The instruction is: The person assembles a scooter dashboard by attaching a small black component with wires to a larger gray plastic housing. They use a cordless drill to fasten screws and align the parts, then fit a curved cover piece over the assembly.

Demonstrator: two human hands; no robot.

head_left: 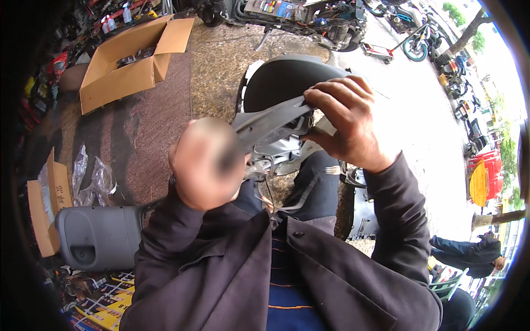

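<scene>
My right hand (350, 121) grips the upper right end of a long dark grey plastic panel (270, 122), fingers over its top edge and thumb below. At the panel's lower left end is my left hand (208, 165); a blur covers its fingers, so I cannot make out its grip. Beneath the panel are silver-grey plastic parts (277, 148) and a thin dark cable (268, 187) hanging near my knees. Just beyond stands a large curved black shell-like part (292, 83) with a pale edge.
An open cardboard box (118, 88) with dark parts lies at the far left, a partly stripped motorbike (298, 22) at the back. Beside my left arm are a grey plastic case (99, 236) and clear plastic wrap (94, 179). A person (466, 256) is at the right.
</scene>
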